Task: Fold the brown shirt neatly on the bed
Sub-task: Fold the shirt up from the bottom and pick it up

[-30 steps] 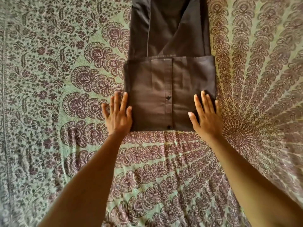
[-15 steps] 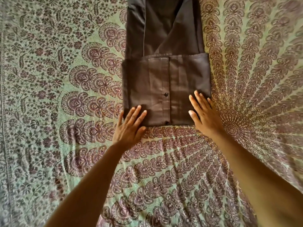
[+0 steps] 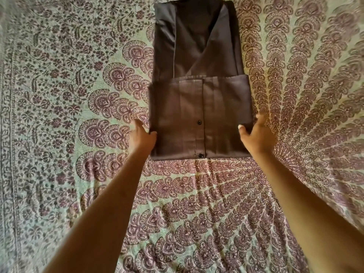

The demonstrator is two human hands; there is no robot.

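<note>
The brown shirt (image 3: 199,99) lies flat on the bed as a long narrow strip, sleeves folded in. Its near end is folded up over the middle, showing the button placket and two dark buttons. My left hand (image 3: 142,137) grips the left edge of that folded part, thumb on top and fingers tucked under the cloth. My right hand (image 3: 256,135) holds the right edge the same way, thumb on top and fingers hidden beneath.
The bed is covered by a pale green sheet (image 3: 78,115) printed with maroon mandala and floral patterns. It spreads out on every side of the shirt, with a few soft wrinkles near me.
Both hands lay flat, palms down, at the near corners of the fold. They have since slid outward to its side edges and closed on the cloth.
</note>
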